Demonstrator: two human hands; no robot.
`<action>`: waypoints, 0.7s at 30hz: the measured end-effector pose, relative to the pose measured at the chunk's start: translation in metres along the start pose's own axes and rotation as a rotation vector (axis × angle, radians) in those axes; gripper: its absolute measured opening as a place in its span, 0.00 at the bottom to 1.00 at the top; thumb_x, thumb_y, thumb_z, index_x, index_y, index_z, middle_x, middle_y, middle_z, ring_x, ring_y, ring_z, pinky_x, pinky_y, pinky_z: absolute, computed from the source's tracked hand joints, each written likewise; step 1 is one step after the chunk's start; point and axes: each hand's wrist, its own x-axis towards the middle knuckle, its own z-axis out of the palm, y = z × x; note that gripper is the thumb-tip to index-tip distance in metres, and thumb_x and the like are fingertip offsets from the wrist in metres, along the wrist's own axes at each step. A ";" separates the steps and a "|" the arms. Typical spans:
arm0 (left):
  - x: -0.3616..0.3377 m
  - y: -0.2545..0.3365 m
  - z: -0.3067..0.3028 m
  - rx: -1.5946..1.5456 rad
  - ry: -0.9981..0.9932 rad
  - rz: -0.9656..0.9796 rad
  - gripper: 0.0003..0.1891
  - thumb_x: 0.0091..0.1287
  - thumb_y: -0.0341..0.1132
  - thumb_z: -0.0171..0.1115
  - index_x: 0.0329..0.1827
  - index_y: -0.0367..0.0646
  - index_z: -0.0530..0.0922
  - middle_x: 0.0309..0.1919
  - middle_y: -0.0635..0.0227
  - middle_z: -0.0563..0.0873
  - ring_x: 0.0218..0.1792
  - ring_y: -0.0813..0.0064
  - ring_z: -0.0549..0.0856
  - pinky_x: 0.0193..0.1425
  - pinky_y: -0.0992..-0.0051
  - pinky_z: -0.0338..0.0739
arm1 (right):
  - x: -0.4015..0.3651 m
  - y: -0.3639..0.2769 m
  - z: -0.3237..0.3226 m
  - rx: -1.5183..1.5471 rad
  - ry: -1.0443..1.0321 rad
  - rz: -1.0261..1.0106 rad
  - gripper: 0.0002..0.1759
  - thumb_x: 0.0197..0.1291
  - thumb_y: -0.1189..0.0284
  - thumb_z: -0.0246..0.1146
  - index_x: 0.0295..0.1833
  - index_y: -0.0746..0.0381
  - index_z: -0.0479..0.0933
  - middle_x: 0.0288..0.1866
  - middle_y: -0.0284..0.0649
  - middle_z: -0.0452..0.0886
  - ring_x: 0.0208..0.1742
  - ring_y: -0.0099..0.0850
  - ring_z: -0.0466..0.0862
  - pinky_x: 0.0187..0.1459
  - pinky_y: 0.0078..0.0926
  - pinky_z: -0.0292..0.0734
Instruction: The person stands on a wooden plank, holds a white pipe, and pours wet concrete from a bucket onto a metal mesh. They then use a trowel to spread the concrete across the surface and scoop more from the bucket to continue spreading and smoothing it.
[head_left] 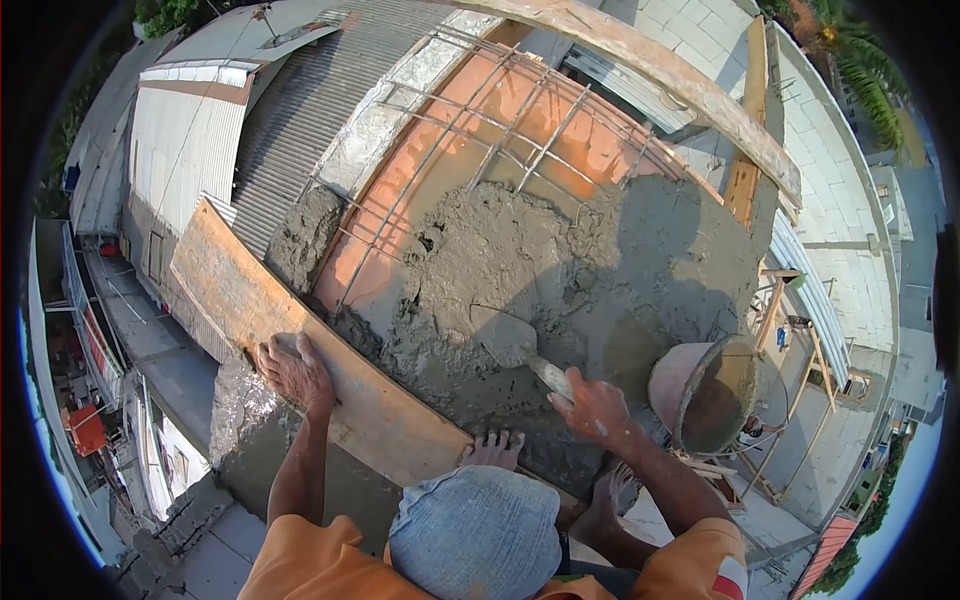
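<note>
My right hand (592, 410) is closed around the handle of a trowel (506, 337), whose blade lies flat on wet grey concrete (485, 240). On the other side, my left hand (297, 370) grips the outer edge of a long wooden board (345, 390), which stands along the near left border of the concrete. Steel reinforcing bars (515, 125) form a grid over the orange formwork panel (490, 85), and the concrete covers their near part. A bucket (700, 395) smeared with cement lies tilted to the right of my right hand.
Bare feet (493, 450) are at the concrete's near side, below a blue cap (475, 530). A timber beam (660, 75) crosses at the far right. Corrugated roofing (330, 95) lies to the left. Beyond the bucket, the ground drops away to wooden poles (790, 410) and a person (757, 428) below.
</note>
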 end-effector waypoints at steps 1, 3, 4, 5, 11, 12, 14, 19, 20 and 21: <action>-0.001 0.000 -0.002 0.007 -0.008 0.018 0.36 0.67 0.59 0.52 0.69 0.40 0.63 0.73 0.53 0.58 0.75 0.56 0.52 0.76 0.53 0.39 | -0.002 0.002 -0.002 -0.006 0.043 0.004 0.20 0.62 0.58 0.61 0.43 0.63 0.65 0.28 0.54 0.81 0.29 0.56 0.83 0.29 0.52 0.78; -0.001 0.003 -0.004 0.005 -0.014 0.022 0.37 0.67 0.60 0.51 0.69 0.40 0.63 0.72 0.53 0.58 0.75 0.55 0.52 0.77 0.53 0.40 | -0.006 0.003 0.004 -0.062 0.074 0.014 0.20 0.62 0.58 0.61 0.43 0.63 0.65 0.28 0.53 0.81 0.28 0.54 0.83 0.28 0.50 0.78; -0.002 0.004 -0.005 0.007 -0.013 0.014 0.37 0.67 0.61 0.50 0.69 0.40 0.63 0.72 0.53 0.58 0.75 0.55 0.52 0.77 0.54 0.40 | -0.007 0.004 0.006 -0.121 0.101 0.012 0.20 0.62 0.58 0.61 0.43 0.62 0.65 0.28 0.51 0.81 0.28 0.52 0.84 0.28 0.48 0.79; -0.004 0.004 -0.005 0.013 -0.018 0.017 0.37 0.67 0.61 0.50 0.69 0.40 0.63 0.72 0.53 0.58 0.75 0.55 0.52 0.77 0.54 0.40 | -0.010 0.005 0.006 -0.117 0.095 0.015 0.20 0.62 0.58 0.61 0.43 0.62 0.65 0.28 0.51 0.81 0.28 0.52 0.84 0.28 0.48 0.79; -0.001 -0.004 0.003 0.054 0.010 0.045 0.38 0.67 0.62 0.49 0.69 0.39 0.63 0.72 0.52 0.58 0.74 0.54 0.54 0.76 0.54 0.42 | -0.018 0.004 0.005 -0.199 0.169 0.062 0.22 0.63 0.59 0.61 0.51 0.64 0.67 0.32 0.47 0.79 0.27 0.46 0.84 0.26 0.42 0.80; 0.000 -0.005 0.003 0.067 0.006 0.054 0.38 0.67 0.62 0.49 0.69 0.39 0.63 0.72 0.52 0.58 0.74 0.54 0.54 0.76 0.54 0.42 | -0.019 0.011 0.013 -0.347 0.175 0.017 0.22 0.63 0.59 0.59 0.53 0.64 0.67 0.32 0.45 0.78 0.26 0.45 0.84 0.26 0.40 0.81; -0.001 -0.003 0.003 0.036 0.019 0.055 0.38 0.67 0.62 0.49 0.68 0.39 0.64 0.72 0.52 0.59 0.74 0.54 0.54 0.76 0.54 0.42 | -0.026 0.021 0.020 -0.487 0.180 -0.025 0.22 0.64 0.60 0.58 0.55 0.65 0.67 0.33 0.43 0.77 0.26 0.44 0.84 0.26 0.38 0.82; -0.002 -0.003 0.003 0.005 -0.007 0.015 0.37 0.67 0.60 0.52 0.68 0.39 0.64 0.72 0.53 0.59 0.74 0.54 0.54 0.75 0.53 0.45 | -0.028 0.023 0.000 -0.326 0.413 0.073 0.22 0.63 0.62 0.60 0.56 0.64 0.69 0.31 0.39 0.76 0.26 0.36 0.85 0.24 0.33 0.81; 0.000 -0.002 0.004 0.019 -0.008 0.022 0.37 0.67 0.60 0.52 0.68 0.39 0.64 0.72 0.53 0.59 0.74 0.54 0.54 0.75 0.53 0.45 | -0.026 0.023 0.005 -0.313 0.405 0.076 0.22 0.63 0.62 0.60 0.56 0.64 0.69 0.31 0.39 0.76 0.26 0.36 0.85 0.24 0.33 0.81; -0.001 -0.002 0.003 0.017 -0.008 0.017 0.37 0.67 0.60 0.52 0.68 0.39 0.64 0.72 0.53 0.59 0.74 0.54 0.54 0.75 0.53 0.45 | -0.025 0.022 0.011 -0.302 0.370 0.060 0.24 0.61 0.61 0.62 0.56 0.64 0.69 0.32 0.40 0.76 0.27 0.36 0.85 0.24 0.32 0.80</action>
